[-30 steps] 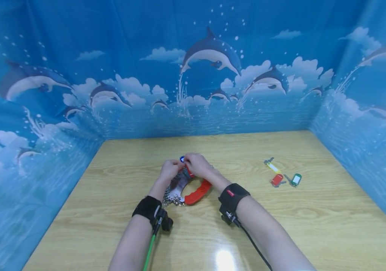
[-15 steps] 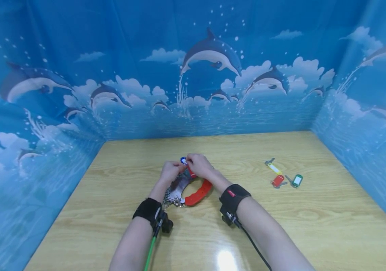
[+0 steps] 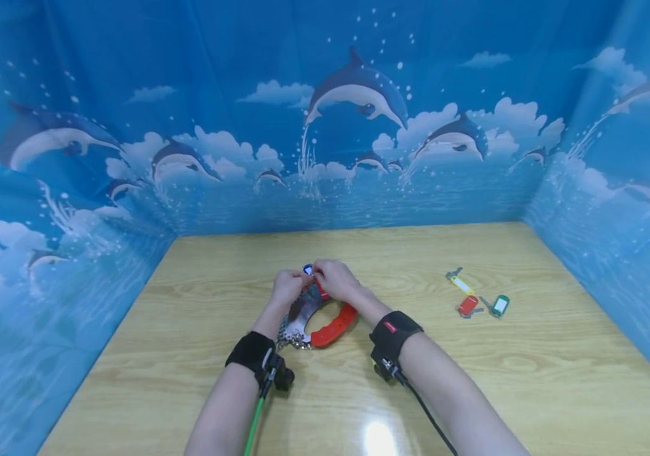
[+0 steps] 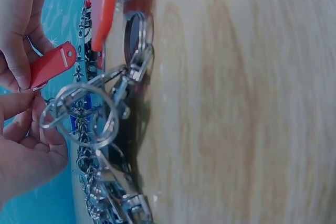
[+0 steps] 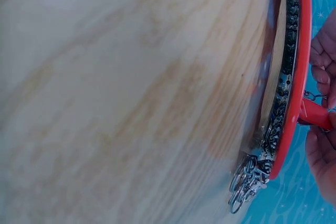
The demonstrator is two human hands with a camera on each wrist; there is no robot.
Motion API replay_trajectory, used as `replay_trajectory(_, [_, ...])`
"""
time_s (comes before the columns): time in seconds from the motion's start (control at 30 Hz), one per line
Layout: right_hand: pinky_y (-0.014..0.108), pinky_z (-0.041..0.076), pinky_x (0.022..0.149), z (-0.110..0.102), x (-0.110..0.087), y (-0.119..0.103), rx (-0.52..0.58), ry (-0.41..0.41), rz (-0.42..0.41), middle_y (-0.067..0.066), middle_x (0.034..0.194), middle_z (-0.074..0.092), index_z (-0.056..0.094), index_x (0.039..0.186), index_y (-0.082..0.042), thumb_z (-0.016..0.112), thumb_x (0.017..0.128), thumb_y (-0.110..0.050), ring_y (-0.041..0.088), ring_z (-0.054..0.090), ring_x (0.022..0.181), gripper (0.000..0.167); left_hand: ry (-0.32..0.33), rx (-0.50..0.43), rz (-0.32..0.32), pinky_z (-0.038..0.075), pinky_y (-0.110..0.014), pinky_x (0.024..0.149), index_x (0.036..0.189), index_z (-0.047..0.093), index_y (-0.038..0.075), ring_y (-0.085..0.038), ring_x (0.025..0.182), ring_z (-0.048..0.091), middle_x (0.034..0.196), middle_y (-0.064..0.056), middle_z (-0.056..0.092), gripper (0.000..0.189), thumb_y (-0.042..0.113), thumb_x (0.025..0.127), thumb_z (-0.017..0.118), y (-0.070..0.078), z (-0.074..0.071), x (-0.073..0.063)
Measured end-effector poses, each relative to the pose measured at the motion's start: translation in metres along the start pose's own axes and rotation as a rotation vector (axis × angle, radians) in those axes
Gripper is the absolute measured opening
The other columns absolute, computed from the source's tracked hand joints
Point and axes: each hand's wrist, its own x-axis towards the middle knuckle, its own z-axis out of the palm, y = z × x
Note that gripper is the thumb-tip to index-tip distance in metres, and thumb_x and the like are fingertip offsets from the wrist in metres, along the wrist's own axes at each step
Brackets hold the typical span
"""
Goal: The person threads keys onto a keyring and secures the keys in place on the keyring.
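Observation:
A ring-shaped holder point(image 3: 333, 329), red on one side and hung with metal chains point(image 3: 294, 339), rests on the table beneath both hands. My right hand point(image 3: 332, 278) pinches a red key tag point(image 4: 52, 65) above the holder's far side. Close against it, my left hand point(image 3: 287, 286) pinches a small metal clasp point(image 5: 315, 96) at the tag's ring end. In the left wrist view, large split rings point(image 4: 86, 115) and clips hang from the chain beside the fingers. A blue key tag point(image 3: 308, 269) shows just beyond the fingertips. The fingers partly cover the clasp.
To the right on the wooden table point(image 3: 559, 354) lie a yellow key tag point(image 3: 462, 285), another red key tag point(image 3: 467, 306) and a green key tag point(image 3: 500, 306), each with a key. A blue dolphin-print curtain point(image 3: 234, 114) encloses the back and sides.
Both hands stay together over the holder, with only slight finger shifts. The key tags on the right lie where they were.

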Motion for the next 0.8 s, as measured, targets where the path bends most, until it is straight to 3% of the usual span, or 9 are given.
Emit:
replay_trajectory(0.27, [0.033, 0.048, 0.073, -0.0006, 0.0000, -0.0009, -0.009, 0.038, 0.008, 0.009, 0.089, 0.065, 0.066, 0.093, -0.003, 0.056, 0.089, -0.004, 0.022, 0.061, 0.084, 0.010, 0.021, 0.013, 0.058, 0.037, -0.023, 0.055, 0.081, 0.068, -0.006, -0.013, 0.063, 0.047, 0.065, -0.001, 0.055, 0.015, 0.008, 0.081, 0.066, -0.0021, 0.0015, -0.0005])
replay_trajectory(0.5, [0.034, 0.048, 0.075, -0.0013, 0.0021, -0.0051, 0.008, 0.054, 0.036, 0.010, 0.091, 0.066, 0.066, 0.093, -0.002, 0.056, 0.089, -0.004, 0.023, 0.061, 0.086, 0.011, 0.014, -0.017, 0.098, 0.033, -0.024, 0.053, 0.066, 0.058, -0.001, -0.014, 0.059, 0.040, 0.060, 0.000, 0.046, 0.017, 0.005, 0.082, 0.060, -0.0025, -0.0001, -0.0021])
replay_trajectory(0.8, [0.033, 0.048, 0.074, -0.0010, -0.0004, -0.0046, -0.005, 0.018, 0.008, 0.009, 0.091, 0.065, 0.065, 0.094, -0.004, 0.055, 0.091, -0.007, 0.022, 0.061, 0.086, 0.011, 0.016, 0.035, 0.064, 0.039, -0.023, 0.058, 0.085, 0.068, -0.008, -0.015, 0.067, 0.050, 0.070, -0.005, 0.057, 0.015, 0.005, 0.082, 0.060, -0.0008, -0.0007, 0.0019])
